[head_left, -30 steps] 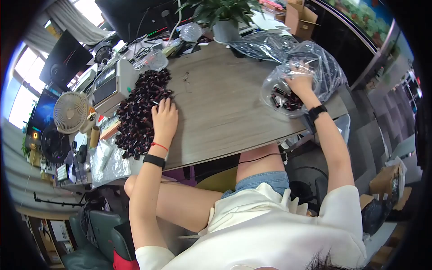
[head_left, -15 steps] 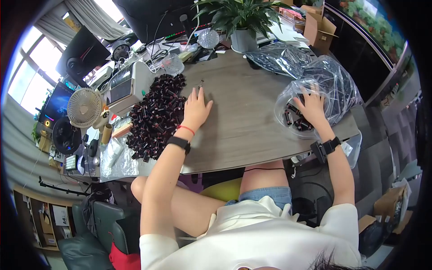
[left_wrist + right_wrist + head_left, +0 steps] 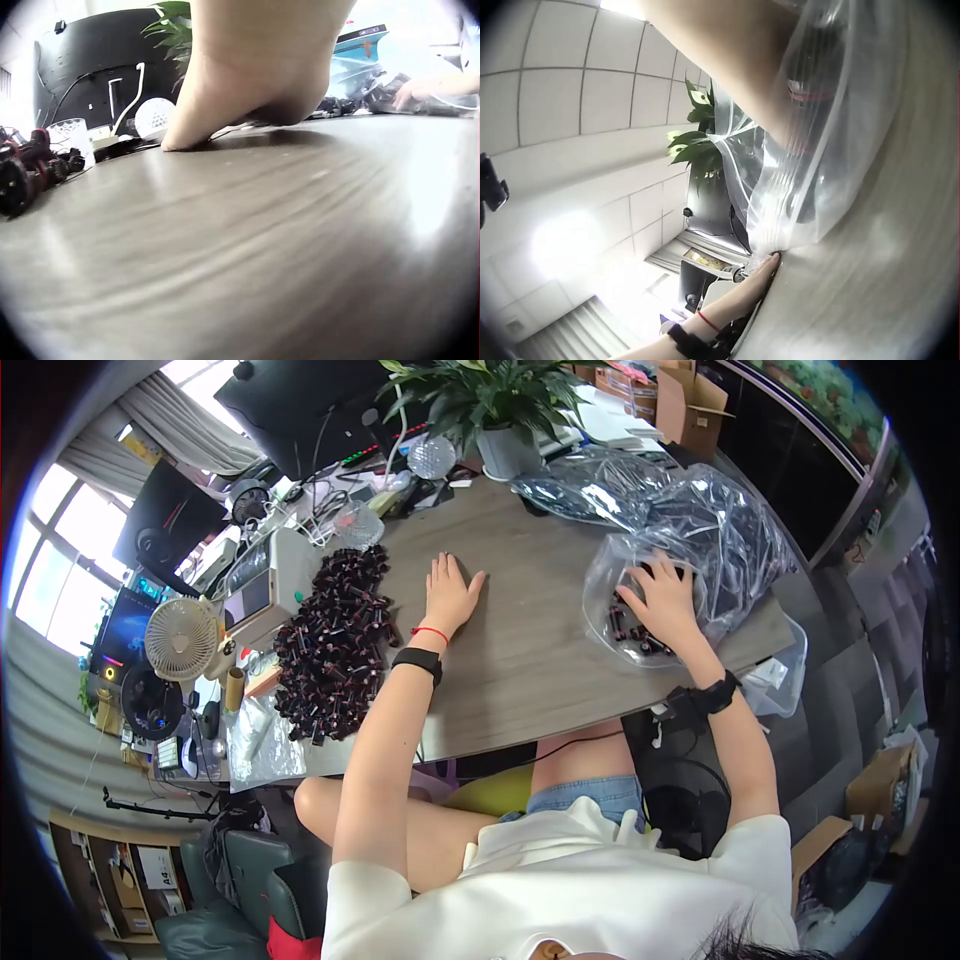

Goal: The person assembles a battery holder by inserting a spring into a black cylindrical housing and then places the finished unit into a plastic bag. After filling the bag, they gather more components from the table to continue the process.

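Note:
The left hand (image 3: 452, 596) lies palm down on the wooden table (image 3: 500, 660), fingers extended, just right of a large heap of small dark cylindrical pieces (image 3: 335, 650). In the left wrist view, that hand (image 3: 255, 67) touches the tabletop, with some pieces (image 3: 30, 169) at the left edge. The right hand (image 3: 664, 598) is spread at the mouth of a clear plastic bag (image 3: 605, 575), which has several dark pieces (image 3: 640, 635) inside. In the right wrist view, the clear bag (image 3: 832, 165) partly covers the right hand (image 3: 735, 60); its fingertips are hidden there.
Behind the right hand lies more crumpled clear plastic (image 3: 730, 530). A potted plant (image 3: 508, 452) and a faceted glass ball (image 3: 432, 458) stand at the back. Left of the heap are a white fan (image 3: 183, 638), a boxy device (image 3: 262, 595) and flat plastic bags (image 3: 265, 745).
The left hand has moved right, off the dark heap onto the bare tabletop. The right hand stays at the bag, its fingers more spread than at first. The head view has shifted.

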`<state>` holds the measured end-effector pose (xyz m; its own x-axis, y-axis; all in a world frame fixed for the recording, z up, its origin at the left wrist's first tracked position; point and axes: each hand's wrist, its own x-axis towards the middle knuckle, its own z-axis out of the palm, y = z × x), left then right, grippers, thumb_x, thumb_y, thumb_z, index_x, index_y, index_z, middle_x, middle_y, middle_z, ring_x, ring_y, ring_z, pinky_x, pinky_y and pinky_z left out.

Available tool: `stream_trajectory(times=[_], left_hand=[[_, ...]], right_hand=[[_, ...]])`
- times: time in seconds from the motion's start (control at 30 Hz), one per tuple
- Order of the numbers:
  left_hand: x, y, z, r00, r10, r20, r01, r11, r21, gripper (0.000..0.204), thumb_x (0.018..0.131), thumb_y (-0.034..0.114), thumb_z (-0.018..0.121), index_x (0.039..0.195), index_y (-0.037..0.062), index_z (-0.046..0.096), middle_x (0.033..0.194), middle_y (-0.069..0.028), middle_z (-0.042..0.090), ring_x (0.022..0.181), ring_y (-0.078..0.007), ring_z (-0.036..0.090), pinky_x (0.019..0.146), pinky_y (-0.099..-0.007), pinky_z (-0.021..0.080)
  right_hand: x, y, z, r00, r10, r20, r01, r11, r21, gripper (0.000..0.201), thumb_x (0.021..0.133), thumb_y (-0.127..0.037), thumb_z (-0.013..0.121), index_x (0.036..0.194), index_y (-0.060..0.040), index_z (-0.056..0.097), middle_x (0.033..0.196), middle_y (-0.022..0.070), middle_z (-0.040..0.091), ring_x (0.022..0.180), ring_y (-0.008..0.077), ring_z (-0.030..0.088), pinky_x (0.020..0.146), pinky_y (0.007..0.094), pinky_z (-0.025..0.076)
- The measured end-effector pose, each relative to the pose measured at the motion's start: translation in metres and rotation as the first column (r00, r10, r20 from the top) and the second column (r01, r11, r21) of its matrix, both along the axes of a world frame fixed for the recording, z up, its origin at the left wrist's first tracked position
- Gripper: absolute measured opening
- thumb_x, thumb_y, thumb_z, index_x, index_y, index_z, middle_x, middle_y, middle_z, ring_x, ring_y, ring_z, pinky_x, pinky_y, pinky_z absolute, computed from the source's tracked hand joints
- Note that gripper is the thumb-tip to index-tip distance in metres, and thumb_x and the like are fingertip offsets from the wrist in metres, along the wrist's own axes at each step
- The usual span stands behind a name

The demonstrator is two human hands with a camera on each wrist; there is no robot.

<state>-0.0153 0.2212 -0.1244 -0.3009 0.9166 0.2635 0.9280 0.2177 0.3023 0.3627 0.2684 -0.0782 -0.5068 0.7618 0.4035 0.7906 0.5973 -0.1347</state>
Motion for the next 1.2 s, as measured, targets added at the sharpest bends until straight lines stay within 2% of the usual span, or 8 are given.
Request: stream_trajectory(times=[0.23, 0.37, 0.47, 0.5, 0.67, 0.8, 0.9, 1.2], left_hand=[[0.047, -0.006, 0.027, 0.986, -0.124, 0.110, 0.130, 0.990, -0.050, 0.073, 0.094, 0.048, 0.054, 0.148, 0.0045, 0.030, 0.151, -0.0306, 0.026, 0.143, -0.0432, 0.023, 0.115, -0.0503, 0.023], [0.066, -0.023, 0.038, 0.897, -0.286, 0.337, 0.212, 0.948, 0.239, 0.072, 0.093, 0.042, 0.058, 0.148, 0.0050, 0.031, 0.150, -0.0327, 0.027, 0.142, -0.0443, 0.024, 0.115, -0.0505, 0.024], [0.110, -0.040, 0.057, 1.000, -0.013, -0.003, 0.013, 0.965, 0.261, 0.068, 0.088, 0.031, 0.065, 0.144, 0.0054, 0.036, 0.150, -0.0290, 0.027, 0.138, -0.0470, 0.028, 0.112, -0.0523, 0.029], [0.125, -0.048, 0.064, 0.990, -0.140, -0.026, 0.139, 0.921, 0.364, 0.059, 0.087, 0.022, 0.064, 0.139, 0.0044, 0.041, 0.145, -0.0279, 0.034, 0.133, -0.0460, 0.035, 0.108, -0.0501, 0.034], [0.215, -0.093, 0.101, 0.504, -0.804, 0.315, 0.738, 0.590, 0.328, 0.038, 0.082, -0.006, 0.050, 0.119, -0.0008, 0.054, 0.128, -0.0229, 0.050, 0.119, -0.0408, 0.050, 0.102, -0.0447, 0.042], [0.272, -0.060, 0.054, 0.469, -0.817, 0.334, 0.594, 0.572, 0.565, 0.041, 0.081, -0.007, 0.050, 0.122, 0.0002, 0.052, 0.129, -0.0257, 0.047, 0.121, -0.0430, 0.048, 0.102, -0.0440, 0.042], [0.285, -0.030, 0.032, 0.705, -0.617, 0.350, 0.379, 0.745, 0.549, 0.059, 0.079, 0.009, 0.065, 0.134, 0.0009, 0.044, 0.138, -0.0275, 0.041, 0.128, -0.0448, 0.041, 0.107, -0.0511, 0.036], [0.287, -0.037, 0.022, 0.818, -0.497, 0.290, 0.459, 0.867, 0.191, 0.125, 0.056, 0.053, 0.087, 0.153, 0.0127, 0.019, 0.150, -0.0262, 0.028, 0.142, -0.0458, 0.018, 0.110, -0.0679, 0.012]], right_hand=[[0.005, 0.002, -0.003, 0.988, 0.083, -0.128, -0.092, 0.994, -0.063, 0.036, 0.092, -0.037, 0.059, 0.113, -0.0080, 0.065, 0.122, 0.0140, 0.057, 0.125, 0.0348, 0.047, 0.106, 0.0592, 0.026], [-0.001, 0.022, -0.016, 0.975, 0.004, -0.222, 0.008, 0.998, 0.057, 0.039, 0.093, -0.036, 0.057, 0.121, -0.0085, 0.062, 0.132, 0.0229, 0.049, 0.128, 0.0404, 0.043, 0.105, 0.0614, 0.028], [-0.015, 0.036, -0.011, 0.980, -0.169, -0.101, 0.185, 0.967, 0.176, 0.043, 0.094, -0.037, 0.055, 0.128, -0.0095, 0.058, 0.140, 0.0284, 0.041, 0.132, 0.0440, 0.038, 0.106, 0.0636, 0.028], [-0.021, 0.040, -0.008, 0.953, -0.300, 0.034, 0.284, 0.929, 0.238, 0.046, 0.094, -0.038, 0.053, 0.132, -0.0102, 0.055, 0.144, 0.0307, 0.036, 0.134, 0.0456, 0.035, 0.106, 0.0648, 0.027], [-0.024, 0.064, 0.027, 0.734, -0.650, 0.195, 0.617, 0.759, 0.209, 0.059, 0.095, -0.048, 0.047, 0.143, -0.0136, 0.046, 0.152, 0.0304, 0.025, 0.142, 0.0459, 0.024, 0.107, 0.0697, 0.023], [0.010, 0.054, 0.057, 0.742, -0.657, 0.129, 0.664, 0.747, -0.017, 0.065, 0.095, -0.055, 0.044, 0.147, -0.0152, 0.042, 0.152, 0.0298, 0.027, 0.139, 0.0467, 0.028, 0.108, 0.0648, 0.027], [0.039, 0.066, 0.049, 0.799, -0.590, 0.114, 0.600, 0.795, -0.092, 0.071, 0.093, -0.058, 0.044, 0.146, -0.0108, 0.040, 0.143, 0.0295, 0.040, 0.134, 0.0443, 0.038, 0.107, 0.0593, 0.032], [0.051, 0.022, 0.023, 0.828, -0.560, -0.013, 0.560, 0.828, -0.006, 0.066, 0.091, -0.056, 0.051, 0.135, -0.0067, 0.051, 0.133, 0.0270, 0.052, 0.125, 0.0431, 0.049, 0.102, 0.0512, 0.041]])
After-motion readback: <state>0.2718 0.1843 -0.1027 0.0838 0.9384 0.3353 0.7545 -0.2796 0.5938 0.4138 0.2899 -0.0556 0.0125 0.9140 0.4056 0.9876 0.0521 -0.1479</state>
